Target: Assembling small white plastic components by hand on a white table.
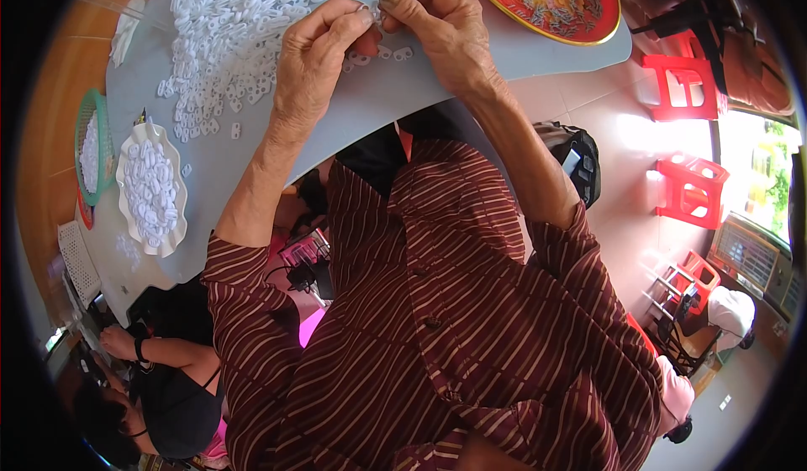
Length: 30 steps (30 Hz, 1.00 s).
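My left hand (315, 55) and my right hand (437, 21) meet fingertip to fingertip over the grey table (471, 71), pinching one small white plastic piece (373, 13) between them. A big heap of the same white plastic pieces (227, 34) lies just left of my left hand. A few loose ones (382, 53) rest under my hands. My striped dark-red sleeves fill the lower middle of the view.
A white scalloped dish (151, 189) and a green basket (92, 147), both holding white pieces, sit at the table's left. A red patterned tray (546, 0) lies at the top right. Red plastic stools (685, 84) stand on the floor at right. Another person (172, 378) sits lower left.
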{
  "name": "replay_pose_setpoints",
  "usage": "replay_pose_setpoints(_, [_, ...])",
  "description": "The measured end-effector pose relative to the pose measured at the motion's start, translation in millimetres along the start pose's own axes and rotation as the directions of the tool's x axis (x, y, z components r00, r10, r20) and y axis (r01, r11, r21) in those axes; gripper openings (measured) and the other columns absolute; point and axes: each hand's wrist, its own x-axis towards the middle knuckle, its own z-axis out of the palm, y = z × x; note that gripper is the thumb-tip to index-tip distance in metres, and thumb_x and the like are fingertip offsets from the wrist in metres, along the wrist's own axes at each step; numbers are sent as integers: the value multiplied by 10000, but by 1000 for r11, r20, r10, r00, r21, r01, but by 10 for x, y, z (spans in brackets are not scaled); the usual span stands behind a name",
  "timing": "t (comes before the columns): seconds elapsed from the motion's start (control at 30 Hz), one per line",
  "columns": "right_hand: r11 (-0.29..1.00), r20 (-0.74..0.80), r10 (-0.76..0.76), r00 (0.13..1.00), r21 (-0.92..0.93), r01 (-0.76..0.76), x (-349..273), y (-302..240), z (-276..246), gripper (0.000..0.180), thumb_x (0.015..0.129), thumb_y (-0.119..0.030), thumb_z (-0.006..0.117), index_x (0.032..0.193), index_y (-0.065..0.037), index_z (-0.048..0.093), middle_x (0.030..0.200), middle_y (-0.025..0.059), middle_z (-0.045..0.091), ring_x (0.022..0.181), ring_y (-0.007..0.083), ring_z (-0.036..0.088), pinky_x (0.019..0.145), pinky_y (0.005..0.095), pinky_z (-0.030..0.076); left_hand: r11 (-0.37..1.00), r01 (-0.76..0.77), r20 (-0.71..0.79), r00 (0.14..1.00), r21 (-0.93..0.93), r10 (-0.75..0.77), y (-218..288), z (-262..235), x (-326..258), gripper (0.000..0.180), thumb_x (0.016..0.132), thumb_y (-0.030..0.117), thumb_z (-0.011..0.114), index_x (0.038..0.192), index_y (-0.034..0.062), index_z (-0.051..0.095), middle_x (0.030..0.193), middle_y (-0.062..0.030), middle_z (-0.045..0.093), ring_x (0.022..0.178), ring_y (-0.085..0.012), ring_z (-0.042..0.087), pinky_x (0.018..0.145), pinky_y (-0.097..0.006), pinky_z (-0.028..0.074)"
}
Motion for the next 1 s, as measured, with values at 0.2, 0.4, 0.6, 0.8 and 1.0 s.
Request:
replay_pose_setpoints(0.2, [999, 65, -6, 998, 34, 3, -15, -31, 3, 119, 901, -73, 597, 993, 3, 601, 858, 29, 631, 740, 91, 611, 711, 233, 514, 999, 16, -22, 1000, 36, -15, 35, 20, -25, 158, 893, 171, 567, 855, 40, 648, 657, 23, 575, 619, -29, 489, 574, -183, 395])
replay_pose_setpoints(0.4, [999, 103, 0, 995, 48, -5, -13, -27, -7, 116, 898, -45, 588, 1001, 8, 580, 855, 35, 626, 759, 102, 623, 714, 239, 517, 995, -7, -1, 1000, 97, 7, 9, -19, -9, 178, 898, 188, 554, 835, 44, 636, 648, 21, 565, 616, -33, 486, 568, -192, 391])
replay_pose_setpoints(0.6, [998, 121, -42, 992, 50, 37, -19, -9, -17, 116, 892, -37, 593, 996, 10, 574, 851, 34, 626, 752, 98, 618, 711, 233, 514, 971, -73, 48, 997, 229, 64, 94, -19, -9, 189, 905, 195, 540, 835, 38, 619, 646, 18, 561, 618, -48, 492, 569, -209, 397])
replay_pose_setpoints(0.8, [1000, 61, 14, 998, 5, -14, -35, -39, 13, 109, 888, -79, 617, 951, 11, 616, 805, 23, 630, 711, 83, 593, 679, 223, 509, 945, -120, 99, 991, 304, 93, 110, -36, 9, 190, 915, 197, 546, 859, 29, 614, 680, 14, 573, 622, -62, 509, 577, -220, 421])
replay_pose_setpoints(1.0, [976, 22, 45, 999, -213, -39, -55, -91, 6, 195, 895, -184, 634, 894, 10, 653, 731, 13, 632, 670, 66, 559, 602, 220, 475, 948, -147, 131, 985, 282, 114, 66, -78, 32, 176, 921, 186, 553, 880, 29, 619, 695, 10, 585, 631, -66, 525, 589, -220, 440])
